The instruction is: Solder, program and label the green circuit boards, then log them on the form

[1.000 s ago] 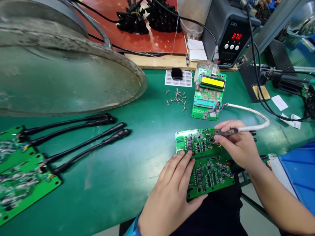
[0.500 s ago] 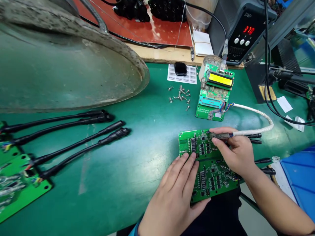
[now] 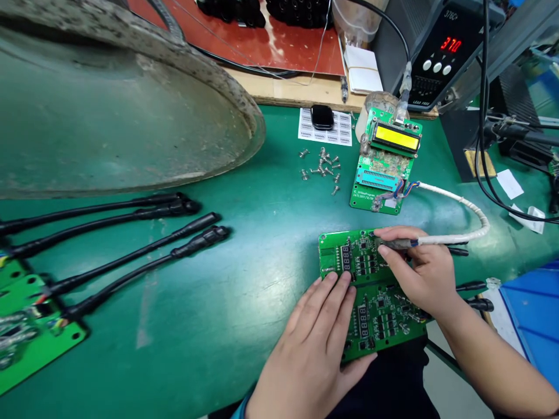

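A green circuit board panel (image 3: pixel 374 317), with two like sections and a four-digit display on each, lies at the table's front edge. My left hand (image 3: pixel 312 331) steadies it, its fingers flat across the left side and its thumb at the lower edge. Pinched in my right hand (image 3: pixel 425 270) is a dark grey probe (image 3: pixel 395 243), its tip at the upper section near the top edge. A white wrapped cable (image 3: pixel 474 215) joins the probe to a green programmer board (image 3: pixel 373 196) with a lit yellow screen and a blue-green socket.
Several small springs (image 3: pixel 324 166) lie beyond the panel, near a smartwatch (image 3: pixel 322 117) on a label sheet. A soldering station (image 3: pixel 437 64) reads 370. Black-cabled boards (image 3: pixel 48 349) lie at left, below a large dull green curved object (image 3: pixel 131 128). A blue bin (image 3: pixel 533 308) is at right.
The view has shifted slightly. Both hands, the circuit board panel and the probe keep their places relative to one another.
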Tool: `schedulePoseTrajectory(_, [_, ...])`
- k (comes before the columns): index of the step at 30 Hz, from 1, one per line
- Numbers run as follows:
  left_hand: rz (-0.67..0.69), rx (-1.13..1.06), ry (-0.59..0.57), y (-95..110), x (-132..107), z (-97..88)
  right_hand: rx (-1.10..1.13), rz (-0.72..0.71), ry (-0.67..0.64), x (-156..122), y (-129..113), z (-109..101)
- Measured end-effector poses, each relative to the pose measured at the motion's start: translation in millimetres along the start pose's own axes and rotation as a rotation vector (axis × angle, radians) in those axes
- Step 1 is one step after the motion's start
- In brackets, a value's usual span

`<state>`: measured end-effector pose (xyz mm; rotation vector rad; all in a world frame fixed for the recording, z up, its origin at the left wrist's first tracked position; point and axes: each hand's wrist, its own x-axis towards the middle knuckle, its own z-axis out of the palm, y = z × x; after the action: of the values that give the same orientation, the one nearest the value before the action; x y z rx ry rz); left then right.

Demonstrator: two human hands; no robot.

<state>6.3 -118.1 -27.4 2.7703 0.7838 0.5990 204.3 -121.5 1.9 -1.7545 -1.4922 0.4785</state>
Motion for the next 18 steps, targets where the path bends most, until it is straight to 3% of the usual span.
schedulePoseTrajectory(11, [0.001,0.016,-0.006,-0.3,-0.1,-0.3,-0.054,0.003,0.038,1.1,-2.0,2.5])
schedulePoseTrajectory(18, [-0.008,-0.015,-0.002,-0.1,-1.7,0.3,-0.129,0.097,0.088,0.8,-6.6,6.4])
